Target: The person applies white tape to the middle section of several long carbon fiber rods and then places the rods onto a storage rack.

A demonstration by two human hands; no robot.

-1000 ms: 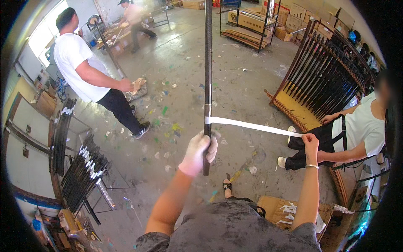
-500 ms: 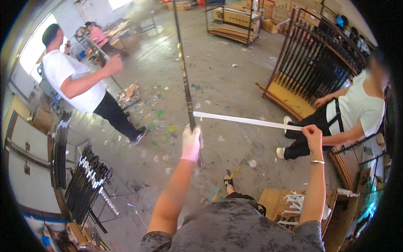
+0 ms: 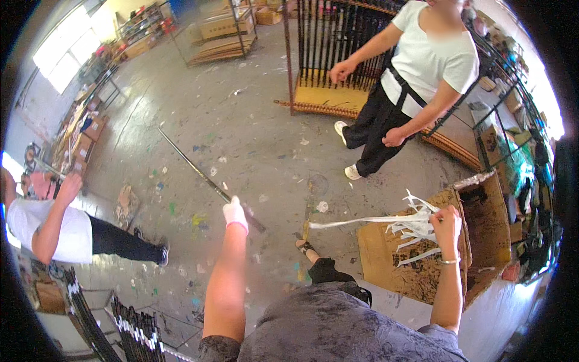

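Observation:
In a white glove, my left hand (image 3: 234,213) is closed around the lower part of a slender dark rod (image 3: 194,166), which slants up and away to the left. At the right, my bare right hand (image 3: 447,226) has its fingers pinched on a long white strip (image 3: 356,221). That strip stretches leftward, its far end apart from the rod. Just beneath this hand, several loose white strips (image 3: 417,257) hang over the flap of an open cardboard box (image 3: 383,271). Where the held strip meets the bunch, I cannot tell them apart.
A person in a white top (image 3: 431,57) stands ahead on the right before a rack of dark rods (image 3: 329,39). Another person (image 3: 57,232) is at the left edge. Bundled rods (image 3: 136,329) stand at the lower left. Coloured flecks dot the grey floor (image 3: 271,163).
The strip's far end has come away from the rod. The rod has tilted left, and my right hand is now over the box's white strips. My view has turned right.

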